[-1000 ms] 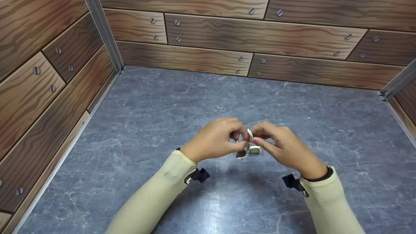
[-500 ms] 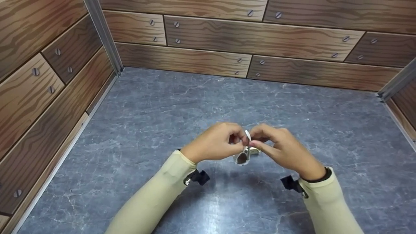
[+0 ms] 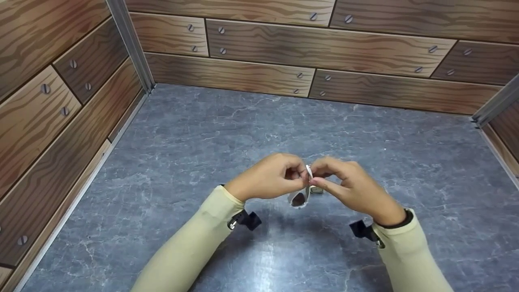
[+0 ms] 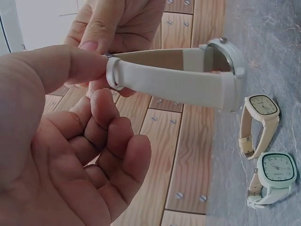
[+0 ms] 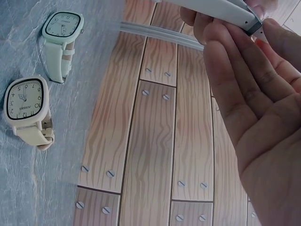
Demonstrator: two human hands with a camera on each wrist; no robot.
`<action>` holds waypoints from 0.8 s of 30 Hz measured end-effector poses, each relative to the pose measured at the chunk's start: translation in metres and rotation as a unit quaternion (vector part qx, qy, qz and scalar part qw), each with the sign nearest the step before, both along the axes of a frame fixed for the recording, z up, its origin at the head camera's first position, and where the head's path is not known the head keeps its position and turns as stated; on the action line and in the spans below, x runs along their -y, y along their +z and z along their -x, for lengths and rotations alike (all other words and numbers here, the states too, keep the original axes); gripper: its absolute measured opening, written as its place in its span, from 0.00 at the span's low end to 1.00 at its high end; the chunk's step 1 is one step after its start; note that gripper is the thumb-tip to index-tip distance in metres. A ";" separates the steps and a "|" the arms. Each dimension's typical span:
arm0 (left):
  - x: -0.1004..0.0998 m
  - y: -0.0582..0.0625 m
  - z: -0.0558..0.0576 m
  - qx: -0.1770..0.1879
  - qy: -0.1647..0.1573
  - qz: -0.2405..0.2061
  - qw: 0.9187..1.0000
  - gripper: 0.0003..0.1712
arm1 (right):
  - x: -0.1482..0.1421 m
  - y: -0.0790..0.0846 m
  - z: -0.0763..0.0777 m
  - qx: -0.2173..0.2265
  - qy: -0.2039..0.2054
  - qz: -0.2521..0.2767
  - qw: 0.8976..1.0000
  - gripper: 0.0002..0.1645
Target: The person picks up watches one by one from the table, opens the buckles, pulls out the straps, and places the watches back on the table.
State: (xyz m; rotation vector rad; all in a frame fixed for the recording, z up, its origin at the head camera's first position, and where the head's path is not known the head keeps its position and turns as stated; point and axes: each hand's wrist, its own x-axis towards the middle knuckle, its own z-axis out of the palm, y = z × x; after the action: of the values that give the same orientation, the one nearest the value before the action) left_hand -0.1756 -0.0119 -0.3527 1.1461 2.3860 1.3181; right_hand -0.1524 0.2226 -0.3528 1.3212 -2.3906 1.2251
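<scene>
A white wristwatch (image 4: 174,87) is held up between my two hands, its strap closed into a loop and its case hanging below the fingers in the head view. My left hand (image 3: 273,177) pinches the strap at the keeper loop with thumb and index finger; its other fingers curl loosely. Opposite it, my right hand (image 3: 354,187) pinches the strap end beside the metal buckle (image 5: 256,26). Fingertips partly cover the buckle area. On the tabletop beyond stand a cream watch (image 4: 263,105) and a mint-green watch (image 4: 278,166), both with their straps buckled.
The grey marbled tabletop (image 3: 202,134) is bounded by a wood-patterned back panel (image 3: 259,48) and a left panel (image 3: 44,117). Metal posts (image 3: 131,44) mark the corners. Black wrist mounts (image 3: 247,220) sit on both sleeves.
The white watch has tipped and now hangs a little lower, nearer to me. Both hands have shifted slightly down in the view, still pinching the strap.
</scene>
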 end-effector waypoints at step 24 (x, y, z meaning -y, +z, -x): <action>-0.002 0.002 -0.002 -0.062 0.019 -0.005 0.998 0.02 | -0.001 0.001 -0.001 0.034 0.004 0.026 0.999 0.16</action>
State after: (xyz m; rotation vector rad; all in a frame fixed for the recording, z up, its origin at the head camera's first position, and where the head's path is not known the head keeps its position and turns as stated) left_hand -0.1739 -0.0104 -0.3506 1.2236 2.5029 1.3075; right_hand -0.1510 0.2235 -0.3523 1.2954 -2.3845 1.3459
